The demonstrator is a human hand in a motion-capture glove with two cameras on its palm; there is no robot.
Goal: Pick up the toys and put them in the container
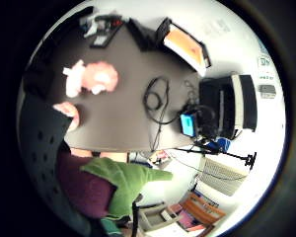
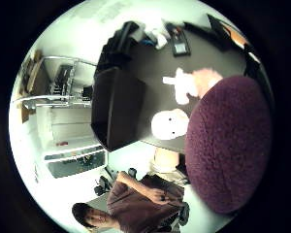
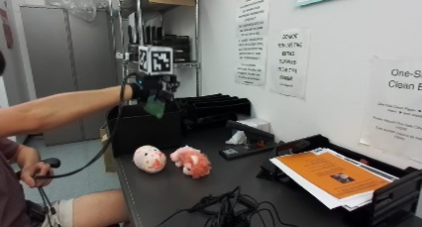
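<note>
The gloved right hand (image 3: pixel 153 95) grips a purple-and-green plush toy (image 3: pixel 155 107) above the black container (image 3: pixel 141 130) — ready to drop. Beside the container wait two pink toys (image 3: pixel 173 160) — next pickups.

Probably an office: paper trays (image 3: pixel 342 182), wall notices (image 3: pixel 289 63).

I see matt dark table top (image 3: pixel 171 187), fuzzy purple-and-green plush toy (image 2: pixel 230 145), fluffy pink plush (image 3: pixel 192 161), pale soft plush (image 3: pixel 149 158), black matt container (image 3: pixel 145 130), glossy orange paper (image 3: pixel 330 175)
</note>
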